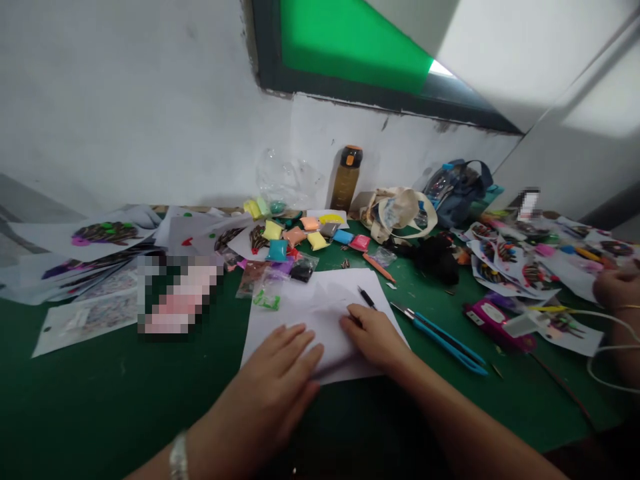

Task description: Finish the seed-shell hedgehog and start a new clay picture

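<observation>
A white sheet of paper (325,293) lies on the green table in front of me. My left hand (273,373) rests flat on its lower left part, fingers stretched out. On the right side of the sheet, my right hand (377,337) is closed, thumb and fingertips pressed together near the paper; what they pinch, if anything, is hidden. A black pen (367,297) shows just beyond its knuckles, and I cannot tell whether the hand holds it. Blue-handled tweezers (445,340) lie beside the sheet. A clear bag with a green piece (267,300) overlaps its upper left corner.
Several small colored clay packets (277,250) lie behind the paper. Decorated paper sheets (110,237) are piled at left. A brown bottle (347,179) and a cloth bag (395,213) stand by the wall. At right are a pink device (497,323), cables and another person's hand (613,287).
</observation>
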The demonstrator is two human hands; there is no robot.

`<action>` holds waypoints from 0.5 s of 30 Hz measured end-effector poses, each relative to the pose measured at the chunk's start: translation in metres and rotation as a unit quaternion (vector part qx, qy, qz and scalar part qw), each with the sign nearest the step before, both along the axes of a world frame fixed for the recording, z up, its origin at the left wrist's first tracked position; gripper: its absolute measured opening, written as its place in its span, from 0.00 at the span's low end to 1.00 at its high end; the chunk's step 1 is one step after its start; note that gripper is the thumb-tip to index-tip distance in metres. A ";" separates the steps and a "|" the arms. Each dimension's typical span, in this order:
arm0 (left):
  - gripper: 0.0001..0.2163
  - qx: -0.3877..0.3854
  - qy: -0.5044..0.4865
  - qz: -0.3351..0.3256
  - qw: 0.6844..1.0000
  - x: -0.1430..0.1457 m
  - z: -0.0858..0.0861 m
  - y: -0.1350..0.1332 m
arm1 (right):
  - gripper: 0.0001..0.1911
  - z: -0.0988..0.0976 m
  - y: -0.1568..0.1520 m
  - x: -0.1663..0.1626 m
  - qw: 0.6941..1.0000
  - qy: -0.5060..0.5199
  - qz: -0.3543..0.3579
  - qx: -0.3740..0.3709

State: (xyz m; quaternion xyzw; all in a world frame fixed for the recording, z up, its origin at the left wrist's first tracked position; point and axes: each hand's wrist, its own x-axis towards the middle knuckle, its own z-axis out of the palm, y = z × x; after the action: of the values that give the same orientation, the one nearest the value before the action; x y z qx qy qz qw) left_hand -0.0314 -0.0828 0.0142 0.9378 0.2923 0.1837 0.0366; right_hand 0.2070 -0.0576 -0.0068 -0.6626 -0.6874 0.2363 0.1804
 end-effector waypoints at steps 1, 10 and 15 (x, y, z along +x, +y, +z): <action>0.18 -0.010 0.031 -0.013 0.999 0.009 -0.003 -0.001 | 0.11 0.001 0.001 -0.001 1.000 -0.015 0.011 -0.004; 0.24 -0.042 0.109 -0.019 0.993 0.027 -0.024 0.008 | 0.13 -0.002 0.000 -0.006 0.993 -0.112 -0.024 0.012; 0.23 -0.015 0.096 -0.017 0.995 0.034 -0.017 0.015 | 0.11 -0.008 -0.003 -0.004 0.993 -0.098 -0.055 0.036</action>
State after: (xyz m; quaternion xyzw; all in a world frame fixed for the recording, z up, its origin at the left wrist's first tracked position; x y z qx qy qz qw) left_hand 0.0029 -0.0680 -0.0026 0.9554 0.2810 0.0873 0.0257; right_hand 0.2026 -0.0610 -0.0145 -0.7123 -0.6726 0.1351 0.1481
